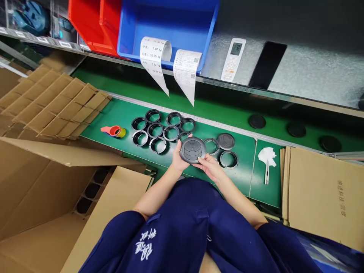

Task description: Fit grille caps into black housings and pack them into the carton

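Hands (178, 158), both partly curled, grip a black disc (192, 150) by its edges.

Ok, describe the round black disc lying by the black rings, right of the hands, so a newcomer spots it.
Find the long green workbench below the grey metal shelf. Just beyond the bare right hand sits a cluster of black, plastic-looking rings. At its far edge lies the round black disc with a patterned face: it is solid, while the neighbouring rings show green through their middles.
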A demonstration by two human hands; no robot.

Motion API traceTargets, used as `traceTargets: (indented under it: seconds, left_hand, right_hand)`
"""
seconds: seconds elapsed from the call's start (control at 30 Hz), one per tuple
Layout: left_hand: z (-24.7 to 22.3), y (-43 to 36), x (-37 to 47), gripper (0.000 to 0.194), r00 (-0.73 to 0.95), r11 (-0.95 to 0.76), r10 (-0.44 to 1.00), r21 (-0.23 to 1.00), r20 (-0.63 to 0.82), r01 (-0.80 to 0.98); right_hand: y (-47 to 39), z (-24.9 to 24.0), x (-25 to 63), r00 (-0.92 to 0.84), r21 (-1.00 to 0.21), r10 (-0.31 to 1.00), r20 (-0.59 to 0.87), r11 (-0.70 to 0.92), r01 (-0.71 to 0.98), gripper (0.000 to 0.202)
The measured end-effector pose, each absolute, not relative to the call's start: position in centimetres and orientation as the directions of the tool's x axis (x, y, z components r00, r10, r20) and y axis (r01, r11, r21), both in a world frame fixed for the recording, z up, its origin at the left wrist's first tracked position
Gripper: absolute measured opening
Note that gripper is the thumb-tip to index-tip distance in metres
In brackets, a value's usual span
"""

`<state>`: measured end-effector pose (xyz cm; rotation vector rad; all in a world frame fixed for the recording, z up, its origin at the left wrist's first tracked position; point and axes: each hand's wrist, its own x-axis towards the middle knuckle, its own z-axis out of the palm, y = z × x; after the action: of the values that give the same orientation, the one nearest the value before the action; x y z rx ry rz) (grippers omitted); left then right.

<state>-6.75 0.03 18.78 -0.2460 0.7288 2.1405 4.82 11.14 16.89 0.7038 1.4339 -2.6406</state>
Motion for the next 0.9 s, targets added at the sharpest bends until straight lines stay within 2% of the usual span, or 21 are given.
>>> traceTargets:
  seconds: [0.07,0.13,0.2,0.27,0.4,0.67,0.73,0.9]
  left_hand:
    - [19.3,-0.4,-6.6,0.051,-0.602,-0.463,0.683,0.391,-0.414,-0.795]
    - [19.8,-0.8,-6.6,0.048,-0.551,-0.411,0.714,0.378,-0.432,-0.829]
    - [20.2,-1.1,-6.4,0.047,-0.481,-0.346,0.763,0.356,-0.433,-0.868]
    - [20.6,-1.4,-6.2,0.049,-0.431,-0.307,0.802,0.334,-0.413,-0.891]
    - [21.3,-2.1,-5.5,0.052,-0.426,-0.312,0.819,0.324,-0.384,-0.893]
    - [22.1,-4.6,-5.7,0.054,-0.491,-0.355,0.796,0.384,-0.353,-0.852]
    - [22.2,-5.2,-5.7,0.055,-0.461,-0.316,0.807,0.389,-0.369,-0.865]
    - [22.6,-6.1,-5.7,0.062,-0.381,-0.203,0.827,0.413,-0.412,-0.888]
  right_hand:
    - [11.2,17.9,5.6,-0.866,-0.937,0.382,-0.322,-0.261,0.233,0.041]
    - [11.8,18.9,6.0,-0.822,-0.972,0.565,-0.066,0.151,0.182,0.041]
    - [12.4,19.9,6.2,-0.823,-0.874,0.541,0.173,0.47,0.124,0.037]
    - [12.6,20.8,6.4,-0.858,-0.783,0.445,0.257,0.616,0.085,0.034]
    - [11.7,21.3,6.4,-0.866,-0.728,0.41,0.286,0.681,0.082,0.034]
    - [10.2,21.0,5.7,-0.909,-0.675,0.297,0.293,0.738,0.024,0.038]
    - [9.9,20.9,5.4,-0.914,-0.663,0.272,0.301,0.749,0.004,0.038]
    - [9.7,21.3,4.8,-0.931,-0.734,0.252,0.265,0.679,-0.025,0.052]
